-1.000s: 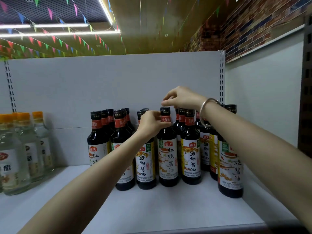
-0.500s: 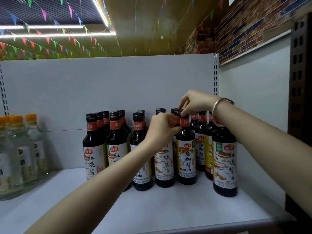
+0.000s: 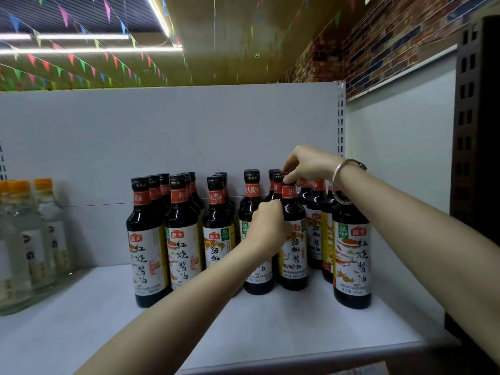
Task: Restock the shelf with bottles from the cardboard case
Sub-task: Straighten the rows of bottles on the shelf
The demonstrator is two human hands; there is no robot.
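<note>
Several dark soy sauce bottles with red neck bands stand in rows on the white shelf [image 3: 270, 328]. My right hand [image 3: 308, 165], a silver bangle on its wrist, pinches the black cap of one front-row soy sauce bottle [image 3: 293, 255]. My left hand [image 3: 266, 227] is closed against the shoulder of that same bottle, and hides part of the neighbouring bottle [image 3: 253, 190] to its left. Both bottles stand upright on the shelf. The cardboard case is out of view.
Clear bottles with orange caps [image 3: 40, 234] stand at the shelf's far left. A lone soy sauce bottle [image 3: 351, 255] stands nearer the front on the right. A white back panel [image 3: 162, 136] and a white side wall [image 3: 400, 158] close the shelf in.
Both hands moved right from the middle bottle to the one beside it. My right hand came down onto its cap; my left hand dropped from neck height to the shoulder.
</note>
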